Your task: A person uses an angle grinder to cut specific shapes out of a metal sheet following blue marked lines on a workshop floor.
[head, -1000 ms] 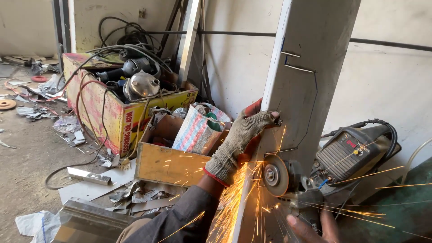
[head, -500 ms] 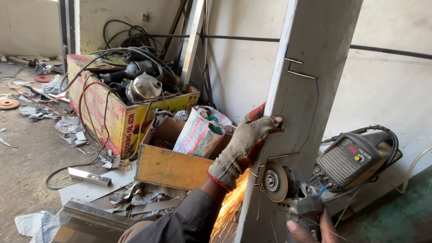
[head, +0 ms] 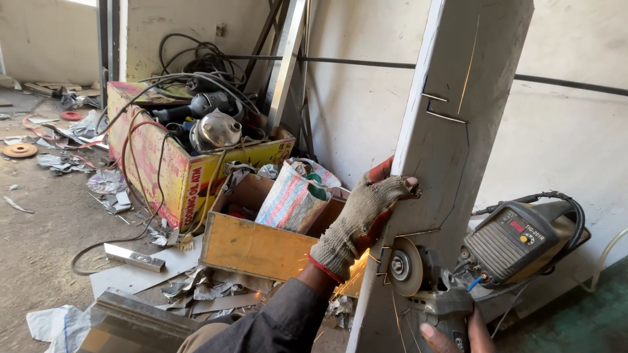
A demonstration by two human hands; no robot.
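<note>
Left hand (head: 364,216) in a knitted work glove, fingers (head: 399,186) wrapped over the edge of a tall grey metal panel (head: 458,150) that leans upright across the right half of the view, gripping it firmly. Right hand (head: 451,333) bare and low at the bottom edge, only partly in frame, closed around the body of an angle grinder (head: 425,287) — its round disc (head: 404,266) pressed flat against the panel's lower face, just below the gloved hand. Orange sparks (head: 356,261) spraying out behind the left wrist, beside the disc. Thin cut lines and small raised tabs visible higher up on the panel. Just right of the grinder, a grey welding machine (head: 517,245) with a black cable looped over its top, set against the pale wall. To the left, on the dusty floor (head: 39,242), an open wooden box (head: 255,245) holding a striped woven bag (head: 291,199), touching a yellow-and-red cardboard carton (head: 167,163) crammed with power tools and tangled cables. Scraps of sheet metal and paper scattered around — possibly a used grinding disc (head: 19,150) far left, too small to be sure.
</note>
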